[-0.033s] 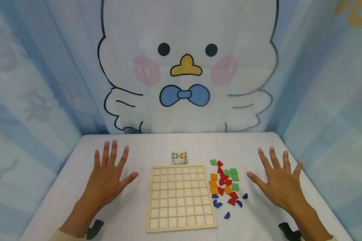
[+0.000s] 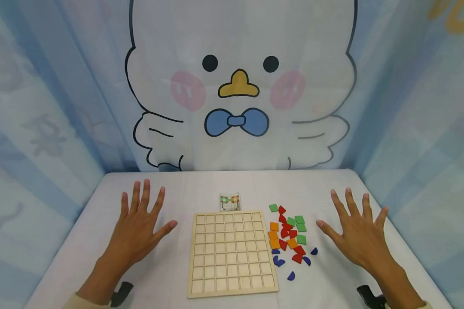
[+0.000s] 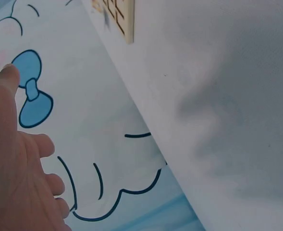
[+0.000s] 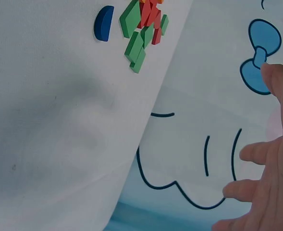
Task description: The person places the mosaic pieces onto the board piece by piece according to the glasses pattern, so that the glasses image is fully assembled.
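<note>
My left hand (image 2: pixel 135 234) hovers over the table left of a wooden grid board (image 2: pixel 221 260), fingers spread and holding nothing. On the other side, my right hand (image 2: pixel 361 240) is also spread, palm down, its thumb pointing toward a scatter of flat coloured pieces. Those include green diamonds (image 2: pixel 301 239), red wedge-shaped pieces (image 2: pixel 297 258), orange squares (image 2: pixel 274 226) and blue half-circles (image 2: pixel 291 276). Every visible cell of the board is bare. A small patterned card (image 2: pixel 230 202) lies at its far edge. The right wrist view has a blue half-circle (image 4: pixel 103 24) beside green diamonds.
A white cloth covers the table (image 2: pixel 170 274). Behind it hangs a curtain (image 2: pixel 236 150) printed with a cartoon bird, and pale blue curtains (image 2: pixel 35 171) close in both sides. Dark wrist-worn devices (image 2: pixel 121 294) show near both wrists.
</note>
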A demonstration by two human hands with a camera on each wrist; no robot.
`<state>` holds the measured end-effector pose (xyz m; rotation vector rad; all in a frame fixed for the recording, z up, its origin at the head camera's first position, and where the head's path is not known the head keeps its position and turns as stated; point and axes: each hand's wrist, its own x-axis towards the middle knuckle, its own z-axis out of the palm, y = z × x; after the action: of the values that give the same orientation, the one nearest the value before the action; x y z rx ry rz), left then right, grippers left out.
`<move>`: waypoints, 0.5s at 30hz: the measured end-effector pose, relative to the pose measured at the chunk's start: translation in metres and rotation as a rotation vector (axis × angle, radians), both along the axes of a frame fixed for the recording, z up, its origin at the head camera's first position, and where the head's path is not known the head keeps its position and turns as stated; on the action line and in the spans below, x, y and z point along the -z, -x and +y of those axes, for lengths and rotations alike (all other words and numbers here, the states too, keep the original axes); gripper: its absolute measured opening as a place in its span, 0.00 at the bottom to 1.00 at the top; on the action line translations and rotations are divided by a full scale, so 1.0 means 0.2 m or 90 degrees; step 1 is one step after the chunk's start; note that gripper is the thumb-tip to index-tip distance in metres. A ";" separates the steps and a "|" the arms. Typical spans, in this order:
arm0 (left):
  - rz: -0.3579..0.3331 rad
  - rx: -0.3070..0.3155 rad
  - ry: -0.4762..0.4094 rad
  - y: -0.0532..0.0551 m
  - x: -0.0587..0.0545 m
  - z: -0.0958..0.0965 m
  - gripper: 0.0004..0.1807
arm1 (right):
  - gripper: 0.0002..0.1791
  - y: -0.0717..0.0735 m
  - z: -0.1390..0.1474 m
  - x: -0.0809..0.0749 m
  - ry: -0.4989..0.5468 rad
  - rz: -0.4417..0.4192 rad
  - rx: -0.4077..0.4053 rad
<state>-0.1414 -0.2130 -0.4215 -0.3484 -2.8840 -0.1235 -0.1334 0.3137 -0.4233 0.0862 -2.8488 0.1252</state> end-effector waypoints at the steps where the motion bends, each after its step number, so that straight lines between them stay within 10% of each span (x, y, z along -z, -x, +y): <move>1: -0.002 0.001 0.000 0.00 0.00 0.00 0.53 | 0.57 0.00 0.00 0.00 0.000 0.002 -0.001; 15: -0.085 0.053 -0.084 0.00 0.02 0.07 0.55 | 0.53 0.03 -0.11 0.02 0.083 0.113 -0.083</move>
<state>-0.1405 -0.1996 -0.4254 -0.4516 -2.9722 -0.3631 -0.1399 0.2919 -0.4269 0.2441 -2.6496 0.3131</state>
